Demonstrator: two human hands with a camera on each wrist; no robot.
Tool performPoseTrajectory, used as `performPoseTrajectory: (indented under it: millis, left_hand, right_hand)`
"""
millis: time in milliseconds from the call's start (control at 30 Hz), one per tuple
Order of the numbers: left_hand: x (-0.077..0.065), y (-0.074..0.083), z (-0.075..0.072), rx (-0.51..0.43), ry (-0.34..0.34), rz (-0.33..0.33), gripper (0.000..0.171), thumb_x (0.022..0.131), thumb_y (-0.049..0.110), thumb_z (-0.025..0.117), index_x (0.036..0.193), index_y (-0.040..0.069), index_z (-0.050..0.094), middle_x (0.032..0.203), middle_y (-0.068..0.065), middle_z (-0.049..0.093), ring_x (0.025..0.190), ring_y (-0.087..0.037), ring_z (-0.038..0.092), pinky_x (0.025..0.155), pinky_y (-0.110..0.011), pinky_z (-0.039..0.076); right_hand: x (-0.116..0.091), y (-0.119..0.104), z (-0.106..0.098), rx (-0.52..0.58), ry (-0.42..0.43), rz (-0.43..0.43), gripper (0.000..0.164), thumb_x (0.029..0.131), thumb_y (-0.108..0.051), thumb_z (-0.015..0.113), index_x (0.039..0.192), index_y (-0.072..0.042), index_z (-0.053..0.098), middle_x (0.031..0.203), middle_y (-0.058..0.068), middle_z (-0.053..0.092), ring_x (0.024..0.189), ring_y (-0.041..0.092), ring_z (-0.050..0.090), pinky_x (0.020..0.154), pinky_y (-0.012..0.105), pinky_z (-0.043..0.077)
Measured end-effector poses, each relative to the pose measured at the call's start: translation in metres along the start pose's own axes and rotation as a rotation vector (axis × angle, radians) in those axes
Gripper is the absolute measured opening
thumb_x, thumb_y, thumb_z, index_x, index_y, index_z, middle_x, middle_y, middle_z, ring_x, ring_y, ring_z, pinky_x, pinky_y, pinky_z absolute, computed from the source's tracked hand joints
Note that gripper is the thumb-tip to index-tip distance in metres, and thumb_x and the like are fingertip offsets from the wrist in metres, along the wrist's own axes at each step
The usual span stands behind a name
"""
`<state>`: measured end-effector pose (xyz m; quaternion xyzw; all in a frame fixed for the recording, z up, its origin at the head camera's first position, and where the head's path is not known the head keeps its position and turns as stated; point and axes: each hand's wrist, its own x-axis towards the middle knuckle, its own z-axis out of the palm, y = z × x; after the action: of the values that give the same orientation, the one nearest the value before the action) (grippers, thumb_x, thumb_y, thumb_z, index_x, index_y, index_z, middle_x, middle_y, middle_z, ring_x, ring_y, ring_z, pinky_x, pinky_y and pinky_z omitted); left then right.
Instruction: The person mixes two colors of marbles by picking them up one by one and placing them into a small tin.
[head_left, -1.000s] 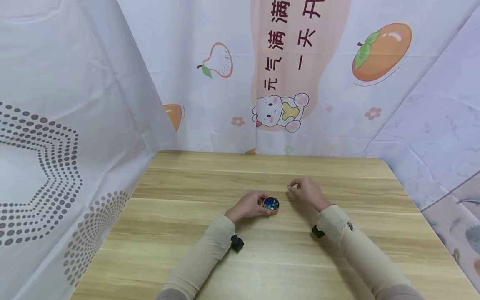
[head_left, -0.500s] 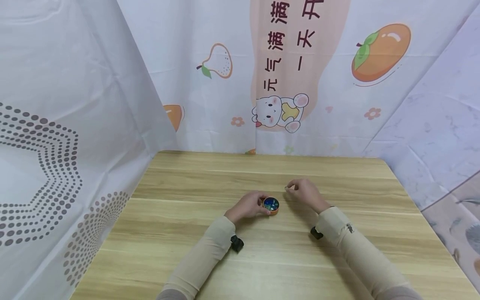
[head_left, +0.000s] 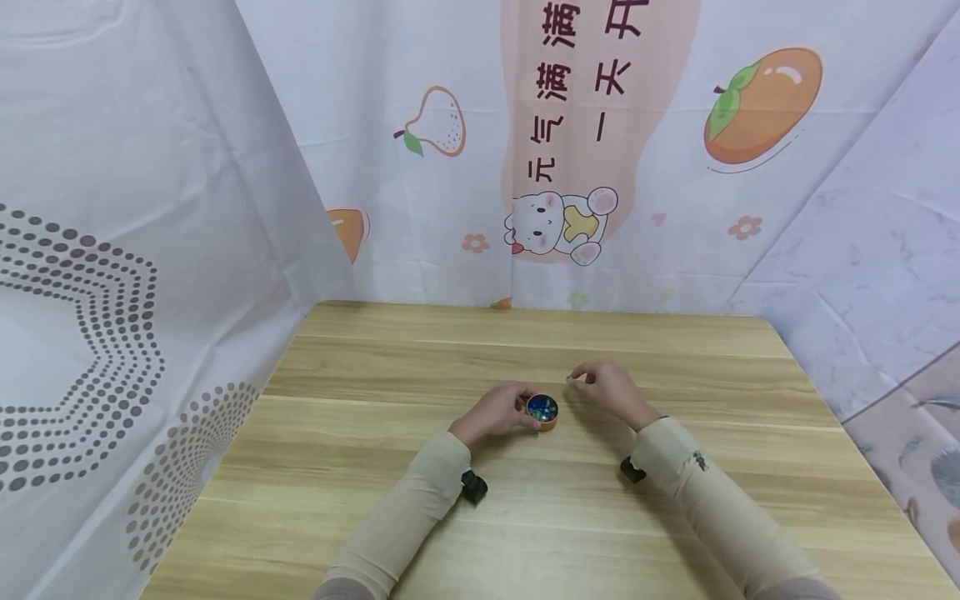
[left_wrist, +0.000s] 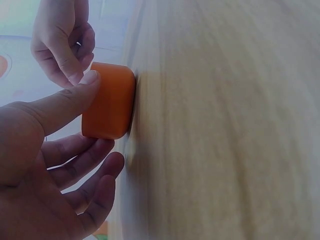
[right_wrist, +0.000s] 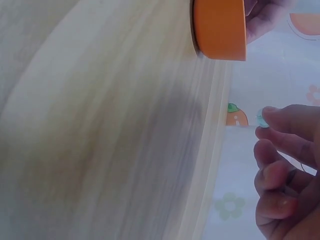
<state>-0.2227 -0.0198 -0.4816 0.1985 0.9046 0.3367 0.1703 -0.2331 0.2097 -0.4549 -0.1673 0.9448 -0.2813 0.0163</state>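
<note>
My left hand (head_left: pixel 493 412) holds a small round orange container (head_left: pixel 550 423) that stands on the wooden table. Thumb and fingers sit on opposite sides of its orange wall (left_wrist: pixel 112 102) in the left wrist view. Seen from above, dark blue and green shiny pieces show inside the rim. Just to the right and farther back, my right hand (head_left: pixel 611 392) is raised over the table. Between its thumb and forefinger it pinches a small translucent pale-green piece (right_wrist: pixel 261 119), perhaps a glass bead; its exact kind is unclear. The other fingers of that hand are curled.
The wood-grain table (head_left: pixel 420 342) spreads out around both hands. A white curtain printed with fruit (head_left: pixel 442 283) hangs along its back edge. Patterned sheets (head_left: pixel 187 208) close off the left and right sides. A black wrist device (head_left: pixel 474 485) is strapped on each arm.
My right hand has shifted slightly left, towards the orange container, still pinching the small piece. The left hand and the container have stayed in place.
</note>
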Motion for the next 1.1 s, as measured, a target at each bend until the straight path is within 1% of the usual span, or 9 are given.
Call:
performPoseTrajectory:
  millis: [233,533,733,933,1100]
  left_hand:
    - [0.0004,0.0005,-0.0009,-0.001,-0.005,0.005,0.051,0.081,0.028,0.080,0.127,0.014,0.063,0.110,0.003,0.065,0.094,-0.010,0.057,0.084,-0.028,0.047]
    - [0.0001,0.0018,-0.0015,-0.001,-0.003,0.012,0.050,0.080,0.027,0.081,0.125,0.014,0.064,0.107,0.003,0.066,0.092,-0.009,0.057,0.082,-0.027,0.047]
    - [0.0005,0.0019,-0.0006,0.000,-0.003,0.016,0.050,0.080,0.027,0.081,0.125,0.013,0.064,0.108,0.002,0.067,0.093,-0.010,0.058,0.083,-0.028,0.048]
    - [0.0008,0.0019,-0.0010,0.001,-0.001,0.015,0.049,0.080,0.026,0.081,0.124,0.013,0.064,0.106,0.003,0.066,0.093,-0.010,0.058,0.083,-0.028,0.048]
    - [-0.0002,0.0023,-0.0010,-0.017,-0.008,0.006,0.047,0.080,0.026,0.081,0.123,0.014,0.064,0.104,0.003,0.066,0.092,-0.010,0.058,0.082,-0.028,0.048]
  right_hand:
    - [-0.0014,-0.0016,0.0015,0.005,0.003,-0.021,0.018,0.091,-0.017,0.066,0.102,-0.004,0.073,0.073,0.004,0.066,0.061,0.011,0.051,0.056,0.027,0.042]
    - [-0.0019,-0.0004,0.0044,0.014,0.004,-0.021,0.016,0.091,-0.017,0.067,0.101,-0.006,0.073,0.077,0.004,0.067,0.064,0.011,0.054,0.058,0.028,0.043]
    - [-0.0033,-0.0039,0.0040,0.040,-0.017,-0.013,0.017,0.092,-0.018,0.067,0.102,-0.006,0.073,0.077,0.004,0.067,0.065,0.011,0.054,0.059,0.029,0.044]
    - [-0.0034,-0.0071,0.0039,0.061,-0.037,-0.045,0.017,0.092,-0.018,0.066,0.102,-0.007,0.074,0.075,0.003,0.066,0.063,0.010,0.053,0.057,0.027,0.044]
    - [-0.0044,-0.0083,0.0057,0.085,-0.080,-0.090,0.016,0.092,-0.016,0.067,0.102,-0.006,0.074,0.074,0.001,0.065,0.062,0.009,0.051,0.056,0.024,0.043]
